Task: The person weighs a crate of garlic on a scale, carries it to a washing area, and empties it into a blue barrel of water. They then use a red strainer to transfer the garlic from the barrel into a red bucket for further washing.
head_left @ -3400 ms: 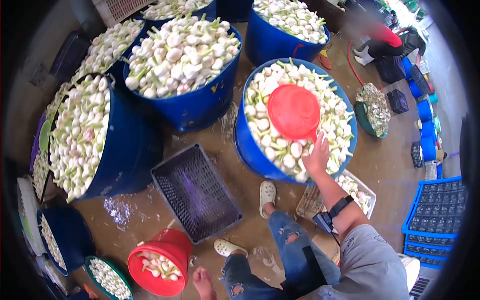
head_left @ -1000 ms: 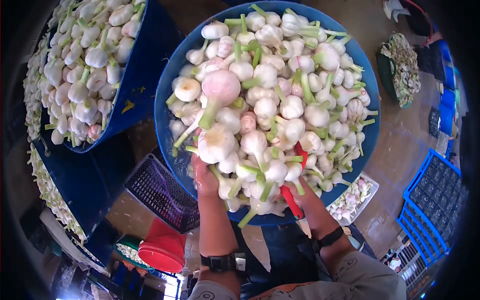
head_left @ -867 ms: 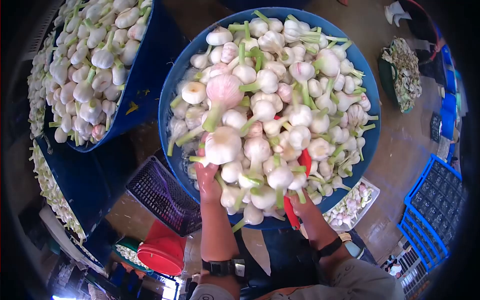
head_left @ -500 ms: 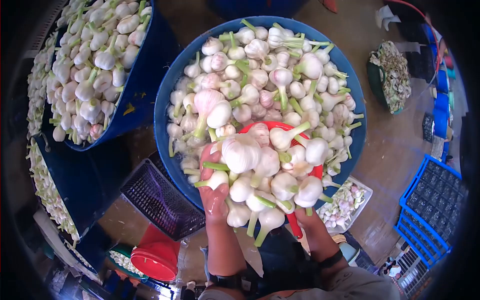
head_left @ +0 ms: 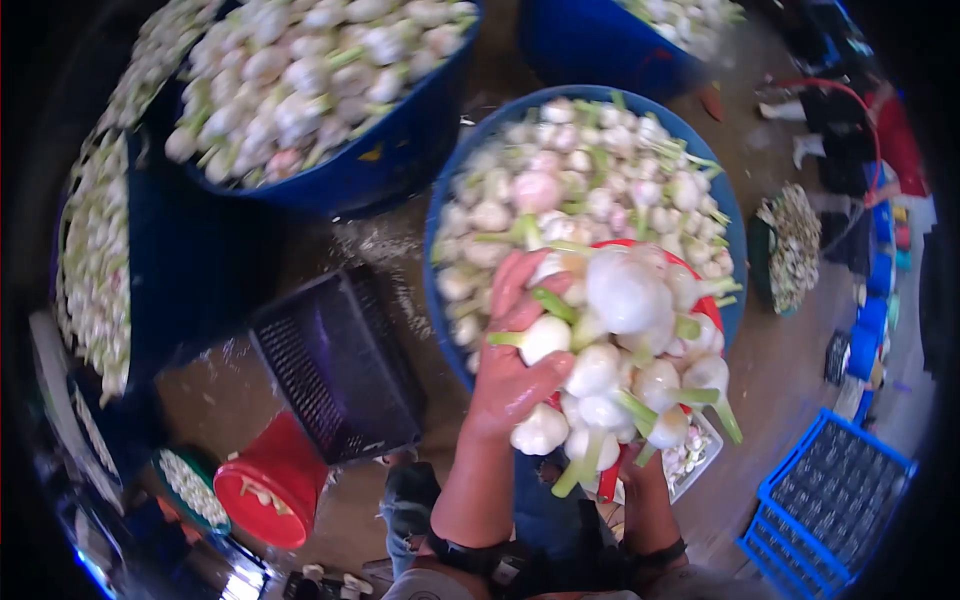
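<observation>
A red strainer [head_left: 710, 310] heaped with white garlic bulbs [head_left: 628, 290] is held over the near side of a blue tub [head_left: 438, 260] full of garlic. My left hand [head_left: 510, 385] presses against the heap's left side, its fingers and thumb curled round a garlic bulb [head_left: 545, 340] with a green stem. Beneath the pile, my right hand [head_left: 642, 475] grips the strainer's red handle [head_left: 608, 482]; its fingers are partly hidden by bulbs. Most of the strainer's bowl is covered by the garlic.
Another blue tub [head_left: 400, 165] of garlic stands at upper left. A black crate [head_left: 340, 370] sits left of me beside a red bucket [head_left: 285, 475]. Under the strainer is a white tray [head_left: 712, 455] with garlic pieces. Blue-edged crates [head_left: 840, 490] lie right, and a person [head_left: 850, 130] is at upper right.
My view has turned left, so the tub appears farther right and the black crate shows more fully. Both hands and the loaded strainer have moved rightward in view, still together.
</observation>
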Demonstrator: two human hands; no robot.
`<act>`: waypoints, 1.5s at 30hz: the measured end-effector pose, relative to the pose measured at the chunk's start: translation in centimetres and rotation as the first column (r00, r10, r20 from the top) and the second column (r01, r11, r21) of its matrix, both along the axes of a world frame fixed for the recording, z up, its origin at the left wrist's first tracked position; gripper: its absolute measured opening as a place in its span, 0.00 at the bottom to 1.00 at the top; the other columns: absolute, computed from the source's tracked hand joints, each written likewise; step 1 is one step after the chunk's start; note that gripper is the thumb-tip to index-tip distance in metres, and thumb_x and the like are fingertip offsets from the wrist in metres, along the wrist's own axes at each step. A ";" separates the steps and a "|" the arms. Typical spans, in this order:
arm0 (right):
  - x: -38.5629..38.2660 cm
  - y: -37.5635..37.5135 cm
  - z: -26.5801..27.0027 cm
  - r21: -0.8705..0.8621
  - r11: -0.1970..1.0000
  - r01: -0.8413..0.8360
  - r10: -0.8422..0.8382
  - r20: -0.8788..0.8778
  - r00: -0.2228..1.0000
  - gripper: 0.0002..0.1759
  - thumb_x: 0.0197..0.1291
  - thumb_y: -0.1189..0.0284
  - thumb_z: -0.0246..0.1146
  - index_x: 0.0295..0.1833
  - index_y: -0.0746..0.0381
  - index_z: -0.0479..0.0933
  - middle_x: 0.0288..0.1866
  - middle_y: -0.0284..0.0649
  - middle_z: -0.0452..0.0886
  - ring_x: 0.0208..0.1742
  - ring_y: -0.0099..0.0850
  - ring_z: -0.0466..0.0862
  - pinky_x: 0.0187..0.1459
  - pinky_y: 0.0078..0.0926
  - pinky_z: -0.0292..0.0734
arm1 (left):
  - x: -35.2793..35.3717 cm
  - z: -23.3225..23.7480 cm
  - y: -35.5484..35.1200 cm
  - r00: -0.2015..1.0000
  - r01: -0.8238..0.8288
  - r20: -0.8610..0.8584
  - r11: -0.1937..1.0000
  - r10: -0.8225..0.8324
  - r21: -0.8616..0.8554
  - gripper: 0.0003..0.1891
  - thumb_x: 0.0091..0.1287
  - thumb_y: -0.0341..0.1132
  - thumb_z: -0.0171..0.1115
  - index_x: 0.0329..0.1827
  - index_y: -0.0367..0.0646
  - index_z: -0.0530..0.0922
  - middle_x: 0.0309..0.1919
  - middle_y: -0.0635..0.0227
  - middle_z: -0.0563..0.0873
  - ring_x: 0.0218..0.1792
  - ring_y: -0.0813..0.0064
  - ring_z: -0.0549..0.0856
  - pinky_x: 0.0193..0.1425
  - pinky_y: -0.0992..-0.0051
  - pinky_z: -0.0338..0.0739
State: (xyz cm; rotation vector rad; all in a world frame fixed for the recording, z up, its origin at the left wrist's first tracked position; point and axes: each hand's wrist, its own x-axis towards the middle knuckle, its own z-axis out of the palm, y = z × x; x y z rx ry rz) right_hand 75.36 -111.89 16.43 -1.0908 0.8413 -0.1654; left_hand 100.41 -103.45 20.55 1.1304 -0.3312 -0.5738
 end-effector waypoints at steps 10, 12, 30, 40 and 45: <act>5.8 20.7 -1.5 -0.578 0.775 -0.255 0.262 -0.073 0.962 0.28 0.52 0.78 0.63 0.59 0.62 0.64 0.58 0.45 0.67 0.59 0.37 0.70 0.58 0.35 0.67 | 2.4 -2.5 24.7 0.961 -0.199 -0.209 0.977 0.179 -0.078 0.38 0.55 0.65 0.54 0.56 0.39 0.75 0.64 0.53 0.66 0.70 0.54 0.55 0.71 0.54 0.44; 7.5 26.4 -2.6 -0.687 0.677 -0.264 0.281 -0.091 0.955 0.29 0.51 0.79 0.64 0.60 0.62 0.63 0.59 0.45 0.67 0.60 0.37 0.69 0.59 0.35 0.66 | 4.3 -4.9 29.6 0.957 -0.220 -0.203 0.974 0.206 -0.047 0.41 0.59 0.69 0.43 0.57 0.37 0.73 0.62 0.51 0.68 0.66 0.57 0.63 0.70 0.59 0.53; 11.4 34.1 -18.1 -0.426 0.904 -0.023 -0.061 -0.183 0.981 0.22 0.66 0.75 0.51 0.61 0.73 0.56 0.53 0.50 0.71 0.33 0.35 0.82 0.34 0.30 0.80 | -6.6 -38.4 43.7 0.931 0.355 -0.332 0.166 -0.154 0.920 0.24 0.57 0.58 0.58 0.47 0.51 0.83 0.68 0.50 0.58 0.72 0.58 0.48 0.72 0.65 0.49; 13.5 29.1 -20.1 -0.380 0.921 0.080 -0.187 -0.254 0.949 0.23 0.64 0.71 0.54 0.58 0.76 0.60 0.52 0.51 0.72 0.37 0.37 0.81 0.35 0.30 0.83 | -0.4 -42.0 37.8 0.880 -0.445 0.457 -0.112 0.131 0.889 0.33 0.54 0.45 0.65 0.61 0.41 0.65 0.63 0.47 0.64 0.63 0.46 0.62 0.66 0.57 0.57; 12.8 29.8 -21.2 -0.301 0.944 0.137 -0.222 -0.270 0.937 0.22 0.63 0.70 0.56 0.58 0.72 0.63 0.51 0.45 0.71 0.41 0.33 0.79 0.35 0.34 0.84 | -8.3 -41.0 36.5 0.958 0.014 -0.069 -0.196 -0.279 0.980 0.44 0.57 0.51 0.57 0.73 0.48 0.45 0.70 0.47 0.49 0.69 0.40 0.47 0.69 0.47 0.44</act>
